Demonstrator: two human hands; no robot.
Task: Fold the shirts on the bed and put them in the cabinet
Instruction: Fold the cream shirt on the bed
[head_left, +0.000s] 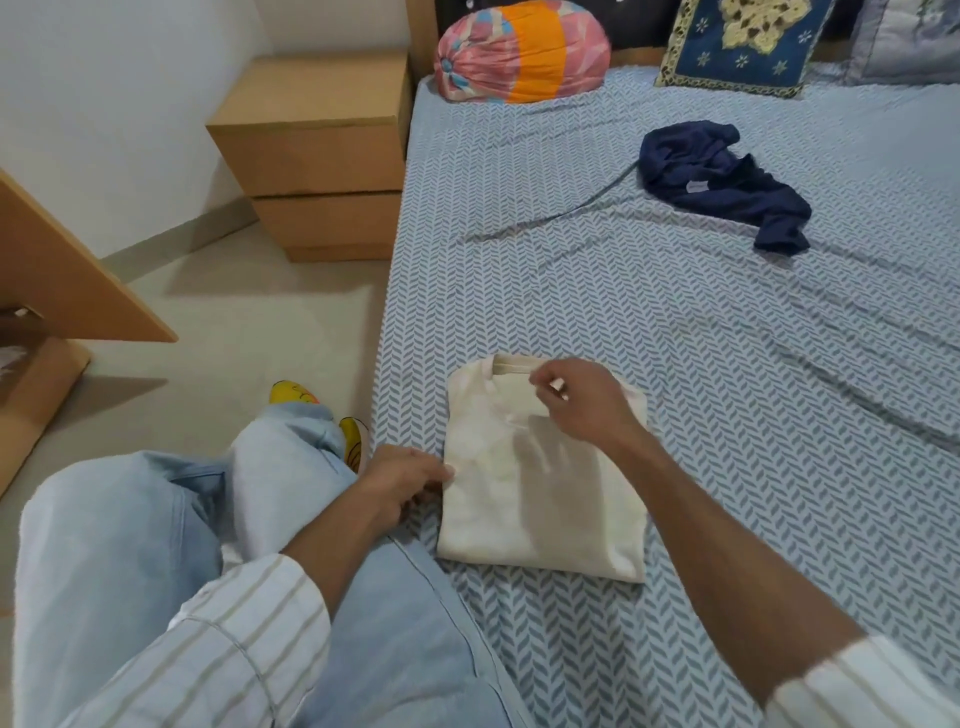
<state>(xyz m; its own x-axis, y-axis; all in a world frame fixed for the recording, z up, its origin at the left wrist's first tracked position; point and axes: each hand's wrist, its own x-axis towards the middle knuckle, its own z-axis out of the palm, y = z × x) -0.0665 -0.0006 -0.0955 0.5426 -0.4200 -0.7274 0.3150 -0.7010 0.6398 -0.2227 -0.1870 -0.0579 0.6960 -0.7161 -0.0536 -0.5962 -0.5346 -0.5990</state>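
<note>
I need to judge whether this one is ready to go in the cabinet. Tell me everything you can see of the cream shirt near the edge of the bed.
The cream shirt is a plain, soft-looking fabric folded into a neat rectangle, its ribbed neckline at the far end. It lies flat on the patterned bed sheet near the bed's left edge. The left hand touches its left edge with curled fingers; the right hand is over the collar end, fingers bent, but I cannot tell whether it pinches the cloth.

cabinet (62, 270) cropped, left fingertips (415, 506) perhaps hidden
</note>
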